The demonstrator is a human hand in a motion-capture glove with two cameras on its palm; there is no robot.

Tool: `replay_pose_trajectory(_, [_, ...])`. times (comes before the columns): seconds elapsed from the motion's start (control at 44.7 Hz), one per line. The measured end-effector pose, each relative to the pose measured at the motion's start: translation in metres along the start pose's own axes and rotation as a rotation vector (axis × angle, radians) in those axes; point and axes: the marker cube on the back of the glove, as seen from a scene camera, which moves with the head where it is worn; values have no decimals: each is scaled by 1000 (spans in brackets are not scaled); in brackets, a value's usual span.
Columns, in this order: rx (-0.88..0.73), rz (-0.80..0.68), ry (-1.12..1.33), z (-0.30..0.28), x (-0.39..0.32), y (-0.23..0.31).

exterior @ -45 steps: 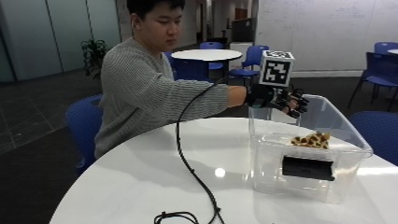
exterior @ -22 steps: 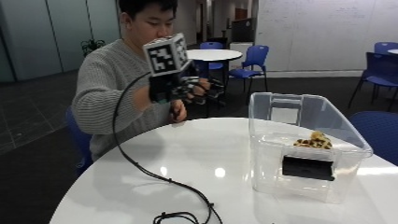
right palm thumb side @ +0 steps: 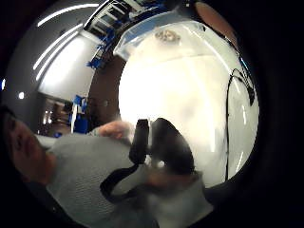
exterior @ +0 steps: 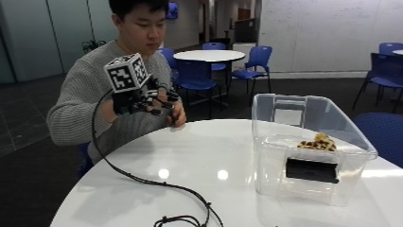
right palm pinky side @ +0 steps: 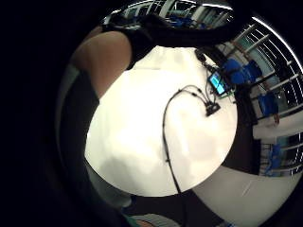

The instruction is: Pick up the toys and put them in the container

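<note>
- Your hand (exterior: 148, 101) is up near your chest, well apart from the container (exterior: 308, 146); its fingers hang loosely curled and hold nothing.
- The toy (exterior: 318, 142) lies inside the container, on the floor of it.
- I cannot tell which way the toy points, nor its long axis.
- No other toy shows on the surface (exterior: 207, 161), so the task seems finished.

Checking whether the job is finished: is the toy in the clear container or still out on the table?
In. The toy lies inside the clear container, seen through its wall, while the gloved right hand is raised near the person's chest.
</note>
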Motion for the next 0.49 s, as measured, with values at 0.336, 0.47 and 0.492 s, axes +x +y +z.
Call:
replay_pose_trajectory(0.336, [-31, 97, -20, 77, -53, 113])
replay_pose_trajectory(0.47, [-35, 95, 7, 80, -50, 109])
replay_pose_trajectory(0.492, [-34, 94, 6, 80, -50, 108])
